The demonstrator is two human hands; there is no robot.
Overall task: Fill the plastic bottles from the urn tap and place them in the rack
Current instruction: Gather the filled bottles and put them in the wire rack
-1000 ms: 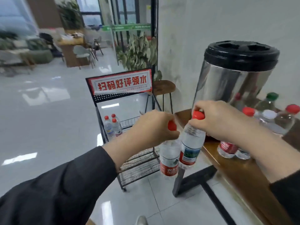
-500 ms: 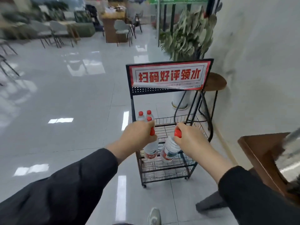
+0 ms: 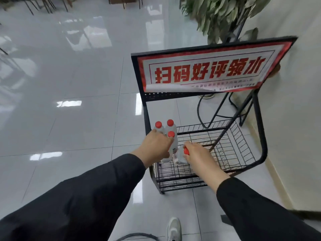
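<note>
**Q:** Glossy grey floor tiles fill the background; what stands on them?

**A:** At right, a black wire rack with a red-and-white sign on its top frame, set close to a pale wall. A potted plant stands behind it. One white shoe shows at the bottom edge.

**Q:** Where are your hands?

**A:** Both reach over the near-left part of the rack's upper basket. Your left hand holds the left-hand bottle from above; its cap is hidden under the palm, and the fingers curl down round the top. Your right hand grips the right-hand bottle by its neck, fingers wrapped round just below the red cap. The two bottles hang side by side, close together. Whether their bases touch the wire yet cannot be told.

**Q:** What is already done?

**A:** Three red-capped bottles stand upright in the basket's far-left corner, just beyond your left hand. Both bottles in hand are capped, so filling appears finished for them.

**Q:** What is left?

**A:** By judgement: set this pair down next to the three, then let go. Most of the basket is bare wire, so more bottles probably follow. The urn is out of view.
</note>
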